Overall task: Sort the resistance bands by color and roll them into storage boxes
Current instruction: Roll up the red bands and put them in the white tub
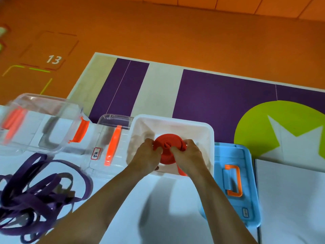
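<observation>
Both hands, left and right, grip a rolled red band over the white box; purple bands, seemingly tangled, lie left.

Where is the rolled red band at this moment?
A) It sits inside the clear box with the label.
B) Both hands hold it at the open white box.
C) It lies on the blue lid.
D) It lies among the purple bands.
B: the left hand and the right hand grip the red roll inside the outline of the white box, far from the purple bands.
</observation>
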`<control>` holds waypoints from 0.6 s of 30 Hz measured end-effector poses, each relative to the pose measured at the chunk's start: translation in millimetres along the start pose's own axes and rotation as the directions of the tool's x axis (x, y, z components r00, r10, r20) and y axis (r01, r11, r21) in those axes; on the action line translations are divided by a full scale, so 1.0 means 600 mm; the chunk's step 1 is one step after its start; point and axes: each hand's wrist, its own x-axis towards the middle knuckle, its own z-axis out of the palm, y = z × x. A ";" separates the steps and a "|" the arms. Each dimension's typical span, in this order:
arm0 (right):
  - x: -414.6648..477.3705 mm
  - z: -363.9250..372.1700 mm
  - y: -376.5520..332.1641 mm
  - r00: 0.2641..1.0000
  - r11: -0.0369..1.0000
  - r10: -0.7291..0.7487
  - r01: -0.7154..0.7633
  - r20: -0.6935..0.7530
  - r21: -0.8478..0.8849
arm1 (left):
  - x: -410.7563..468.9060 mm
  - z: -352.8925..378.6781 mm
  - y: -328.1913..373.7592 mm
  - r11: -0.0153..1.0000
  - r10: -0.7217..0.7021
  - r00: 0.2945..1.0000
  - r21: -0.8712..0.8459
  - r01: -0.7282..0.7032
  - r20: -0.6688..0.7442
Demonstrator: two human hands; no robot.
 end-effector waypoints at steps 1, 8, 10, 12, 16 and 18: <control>0.003 0.004 0.001 1.000 1.000 0.010 -0.010 -0.001 0.000 | 0.007 0.003 -0.001 1.000 -0.010 1.000 0.017 0.010 0.012; 0.041 0.030 0.002 0.994 0.993 0.110 -0.111 -0.015 -0.045 | 0.067 0.025 -0.009 0.996 -0.082 0.991 0.035 0.079 0.110; 0.046 0.037 0.008 0.990 0.988 0.140 -0.140 0.003 -0.067 | 0.078 0.032 -0.019 0.993 -0.105 0.985 0.073 0.096 0.137; 0.045 0.045 0.020 0.985 0.983 0.172 -0.170 0.026 -0.065 | 0.085 0.038 -0.032 0.985 -0.117 0.977 0.146 0.092 0.178; 0.043 0.051 0.034 0.980 0.980 0.193 -0.191 0.044 -0.053 | 0.088 0.040 -0.047 0.958 -0.113 0.968 0.283 0.046 0.225; 0.041 0.046 0.026 0.980 0.980 0.191 -0.188 0.047 -0.060 | 0.090 0.040 -0.046 0.950 -0.115 0.964 0.310 0.036 0.240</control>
